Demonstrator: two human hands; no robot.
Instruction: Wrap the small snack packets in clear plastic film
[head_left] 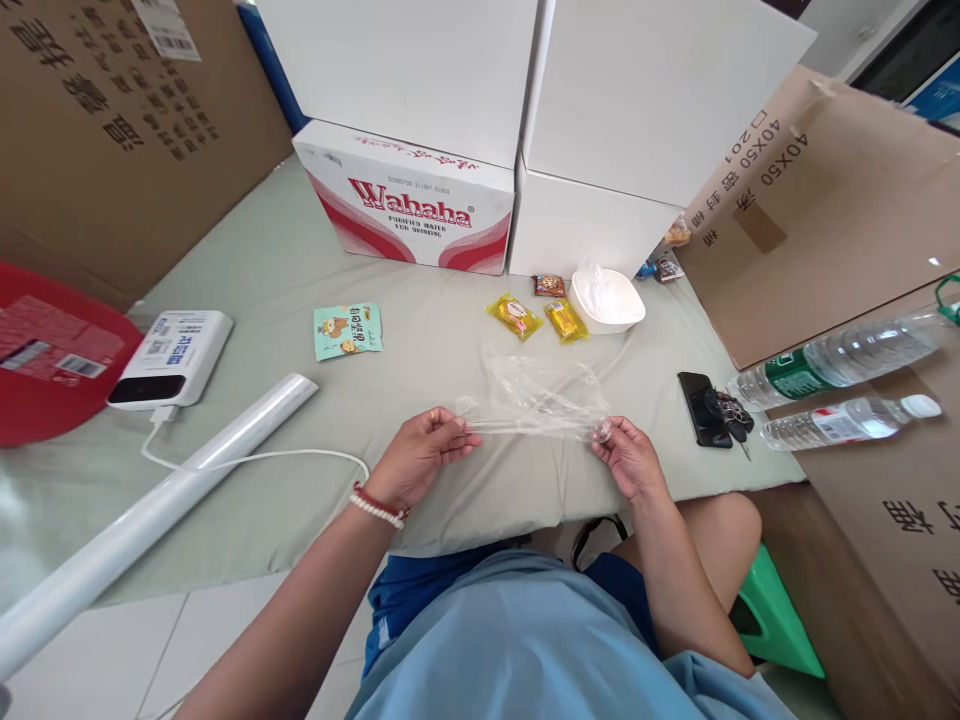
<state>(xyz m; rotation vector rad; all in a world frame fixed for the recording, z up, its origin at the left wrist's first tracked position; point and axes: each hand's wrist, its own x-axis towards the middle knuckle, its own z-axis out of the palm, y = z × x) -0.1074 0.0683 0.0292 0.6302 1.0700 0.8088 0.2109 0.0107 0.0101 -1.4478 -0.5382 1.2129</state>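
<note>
— Fingers first: what have they got?
— Both hands pinch one clear plastic bag. The left hand grips its left edge, the right hand its right corner, fingers closed narrow on the film, stretching it flat over the green mat.
— Anything close by?
— Just beyond the bag lie two yellow snack packets, a small brown packet and a white bowl with crumpled clear plastic in it. A teal snack packet lies apart to the left.
— Further out?
— A phone with keys beside it, two water bottles on their sides, a power bank with its white cable, a plastic roll, and a Wahaha box behind.
</note>
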